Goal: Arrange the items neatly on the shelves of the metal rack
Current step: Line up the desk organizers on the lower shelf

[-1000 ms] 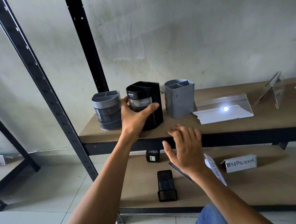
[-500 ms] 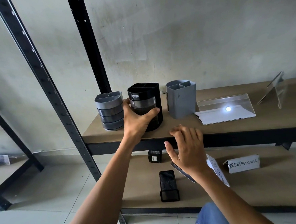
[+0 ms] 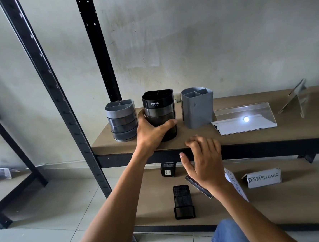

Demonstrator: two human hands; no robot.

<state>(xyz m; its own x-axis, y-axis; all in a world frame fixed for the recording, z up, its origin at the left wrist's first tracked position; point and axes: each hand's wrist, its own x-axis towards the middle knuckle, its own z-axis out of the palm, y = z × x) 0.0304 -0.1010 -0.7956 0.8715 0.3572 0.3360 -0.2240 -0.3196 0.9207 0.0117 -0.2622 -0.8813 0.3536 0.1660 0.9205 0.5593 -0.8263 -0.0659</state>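
Observation:
A black desk organiser (image 3: 159, 109) stands upright on the upper shelf (image 3: 249, 136) of the metal rack. My left hand (image 3: 152, 132) grips its lower part, thumb on the right side. A grey round organiser (image 3: 121, 120) stands just to its left and a grey pen holder (image 3: 197, 109) to its right. My right hand (image 3: 204, 161) hovers at the shelf's front edge with loosely bent fingers, holding nothing.
A clear acrylic sign holder (image 3: 246, 118) lies flat right of the pen holder; another acrylic stand (image 3: 297, 97) is further right. The lower shelf (image 3: 272, 203) carries two black mesh holders (image 3: 183, 201), folded name cards (image 3: 264, 180) and a dark flat strip (image 3: 196, 186). Black rack posts (image 3: 60, 100) rise at left.
The view has shifted slightly. My left hand keeps its grip on the black organiser, which now stands a little closer to the grey round organiser. My right hand stays near the shelf edge.

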